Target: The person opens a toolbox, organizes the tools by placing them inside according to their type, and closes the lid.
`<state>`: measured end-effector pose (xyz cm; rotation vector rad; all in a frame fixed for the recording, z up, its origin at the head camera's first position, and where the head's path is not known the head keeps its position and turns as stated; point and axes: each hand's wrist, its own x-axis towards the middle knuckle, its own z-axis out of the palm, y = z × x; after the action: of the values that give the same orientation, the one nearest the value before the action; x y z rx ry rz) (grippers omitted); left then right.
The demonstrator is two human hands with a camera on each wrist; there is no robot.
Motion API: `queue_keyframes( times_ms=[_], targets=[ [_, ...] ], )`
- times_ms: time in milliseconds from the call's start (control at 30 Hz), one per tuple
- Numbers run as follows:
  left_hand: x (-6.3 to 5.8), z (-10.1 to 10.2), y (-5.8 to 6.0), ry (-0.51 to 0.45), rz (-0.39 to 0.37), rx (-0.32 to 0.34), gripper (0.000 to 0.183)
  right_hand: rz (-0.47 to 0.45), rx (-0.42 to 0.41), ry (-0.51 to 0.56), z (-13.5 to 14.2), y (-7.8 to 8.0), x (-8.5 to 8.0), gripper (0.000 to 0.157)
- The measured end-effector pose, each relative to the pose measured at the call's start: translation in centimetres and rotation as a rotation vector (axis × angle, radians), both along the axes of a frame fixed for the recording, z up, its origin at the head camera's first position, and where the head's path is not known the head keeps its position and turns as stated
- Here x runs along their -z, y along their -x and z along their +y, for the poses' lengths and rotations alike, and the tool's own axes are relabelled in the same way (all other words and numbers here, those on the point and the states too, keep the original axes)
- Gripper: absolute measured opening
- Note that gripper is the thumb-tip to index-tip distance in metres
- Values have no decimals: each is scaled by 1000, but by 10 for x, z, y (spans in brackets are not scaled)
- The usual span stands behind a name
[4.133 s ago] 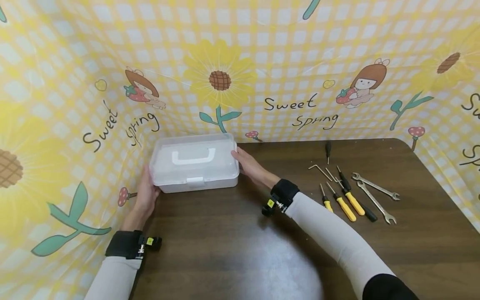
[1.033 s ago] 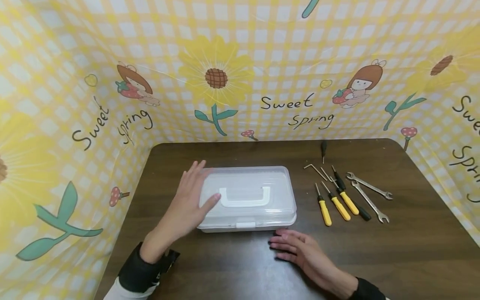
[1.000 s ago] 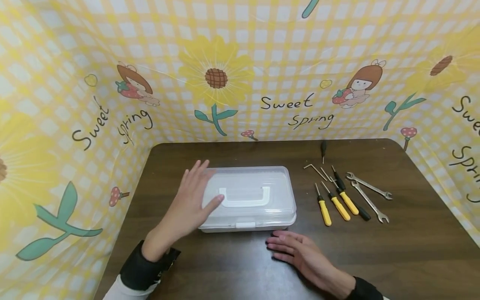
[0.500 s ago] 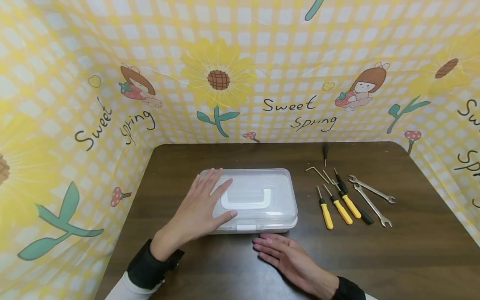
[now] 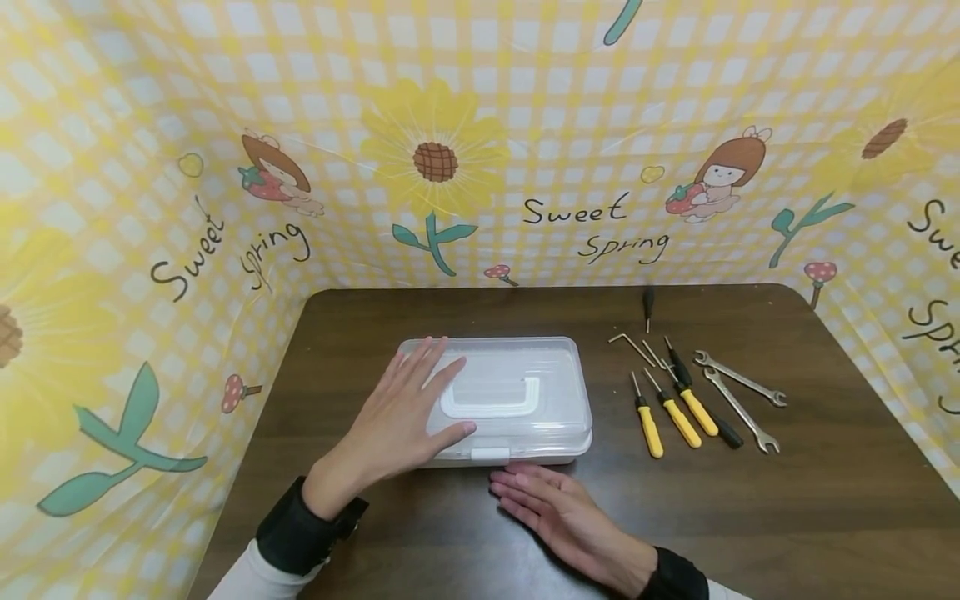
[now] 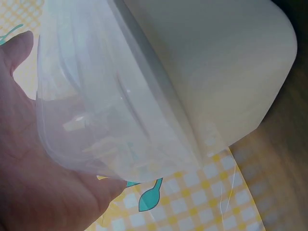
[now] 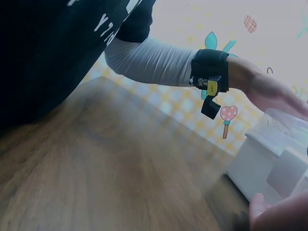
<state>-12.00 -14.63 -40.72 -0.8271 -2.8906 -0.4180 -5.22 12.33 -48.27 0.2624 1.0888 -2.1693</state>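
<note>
A white plastic toolbox [image 5: 558,362] with a translucent lid stands closed near the middle of the table. Its carry handle [image 5: 495,411] lies flat on top, and a white latch [image 5: 491,454] sits on the front side. My left hand [image 5: 397,421] lies over the left part of the lid, fingers spread; in the left wrist view its palm [image 6: 43,178] is right at the lid's edge. My right hand [image 5: 558,517] is at the box's front, fingers extended, with the tips just below the latch. In the right wrist view, the latch [image 7: 288,173] shows close beside a fingertip [image 7: 258,202].
Right of the box lie several yellow-handled screwdrivers [image 5: 681,423], a black-handled screwdriver [image 5: 648,304], hex keys [image 5: 633,346] and two open-end wrenches [image 5: 742,408]. A checked yellow cloth [image 5: 570,125] hangs behind and to the left of the brown table [image 5: 420,550].
The toolbox, earlier held between both hands at the back left, now stands nearer the middle. Since then my left hand has moved right over the lid, and my right hand left along the front.
</note>
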Motion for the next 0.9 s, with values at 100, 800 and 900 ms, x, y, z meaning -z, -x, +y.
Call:
queue_keyframes(
  times_ms=[100,800,900],
  targets=[
    [2,0,0,10,3,6,88,6,-9,23,-5,0,1,69],
    [5,1,0,44,49,21,86,-5,117,94,-33,-2,-2,61],
    [5,1,1,46,48,19,86,-41,179,72,-37,-3,-6,59]
  ],
)
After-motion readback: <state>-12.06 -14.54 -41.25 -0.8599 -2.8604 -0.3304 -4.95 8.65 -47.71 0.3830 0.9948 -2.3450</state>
